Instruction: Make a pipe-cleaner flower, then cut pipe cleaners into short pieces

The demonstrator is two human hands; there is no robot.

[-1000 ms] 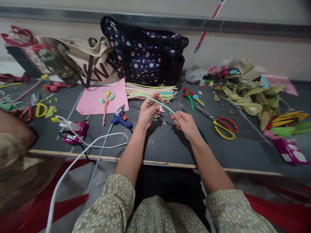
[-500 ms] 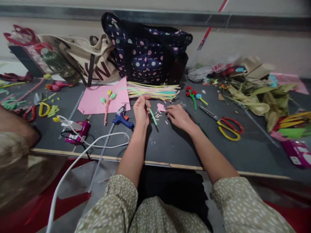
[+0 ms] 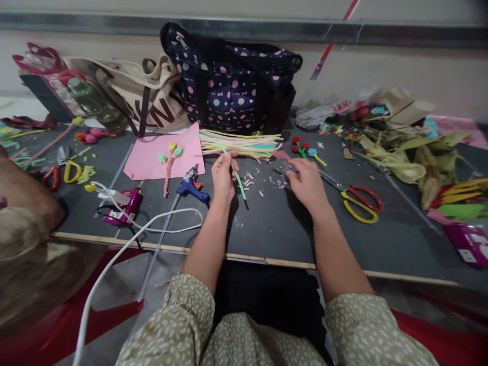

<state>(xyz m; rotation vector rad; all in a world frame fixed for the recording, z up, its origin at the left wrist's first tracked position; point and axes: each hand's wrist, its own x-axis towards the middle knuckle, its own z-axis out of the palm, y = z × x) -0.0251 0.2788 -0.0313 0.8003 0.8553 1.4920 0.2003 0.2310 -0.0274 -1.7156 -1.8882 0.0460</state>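
Observation:
Between the fingers of my left hand (image 3: 224,174) is a light green pipe cleaner (image 3: 239,181), slanting down towards the table with its upper part running back over the bundle. My right hand (image 3: 308,183) hovers over the table to the right, thumb and index finger apart. By its fingertips is a motion-blurred pink scrap (image 3: 280,154); whether they touch is unclear. Small pale clippings (image 3: 247,182) lie between my hands. Behind them is a bundle of pastel pipe cleaners (image 3: 244,142). Red pipe-cleaner flowers (image 3: 299,146) and a blue one (image 3: 312,152) lie beyond my right hand.
Scissors (image 3: 360,203) lie right of my right hand. On the left are a blue glue gun (image 3: 192,188), a pink sheet (image 3: 145,157) with a pipe-cleaner flower stem (image 3: 168,173), and a white cable (image 3: 152,226). Bags (image 3: 229,86) stand behind; dry husks (image 3: 407,152) lie at right.
My right hand has moved right and slightly away from my left. The pink scrap has shifted right and back from beside the clippings. My left hand still holds the green pipe cleaner.

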